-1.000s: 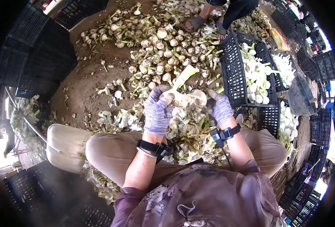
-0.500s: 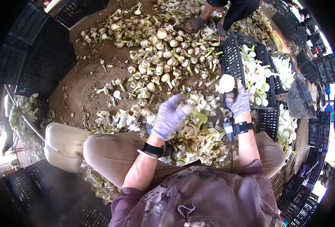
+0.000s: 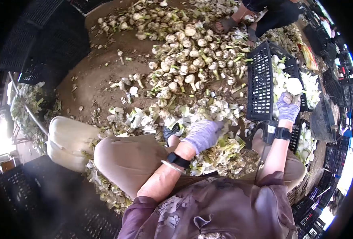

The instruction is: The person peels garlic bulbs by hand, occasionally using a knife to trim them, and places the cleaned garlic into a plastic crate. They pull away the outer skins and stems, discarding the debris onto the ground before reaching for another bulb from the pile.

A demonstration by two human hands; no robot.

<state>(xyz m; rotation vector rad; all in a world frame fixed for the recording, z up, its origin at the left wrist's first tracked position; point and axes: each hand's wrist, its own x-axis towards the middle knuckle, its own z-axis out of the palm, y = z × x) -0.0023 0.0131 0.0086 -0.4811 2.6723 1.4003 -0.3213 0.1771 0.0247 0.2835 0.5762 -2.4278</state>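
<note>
My right hand (image 3: 288, 107), in a striped lilac glove, grips a peeled white bulb (image 3: 294, 86) above the black crate (image 3: 260, 81), which holds trimmed bulbs with short green stems. Over the heap of peeled skins (image 3: 224, 155) near my legs is my left hand (image 3: 203, 136), also gloved. Its fingers are blurred and point right, so whether they hold anything is unclear. Unpeeled bulbs (image 3: 190, 53) with earthy skins lie in a broad pile on the ground ahead of me.
Another person's sandalled foot (image 3: 224, 24) is beyond the crate. A dark bucket (image 3: 323, 119) and more crates stand at the right. Stacked black crates (image 3: 61, 44) rise at the left, with a pale plastic container (image 3: 69, 143) by my left knee.
My right hand has moved right with the white bulb, from beside the crate to over it. My left hand has shifted right and down. The whole view has shifted too.
</note>
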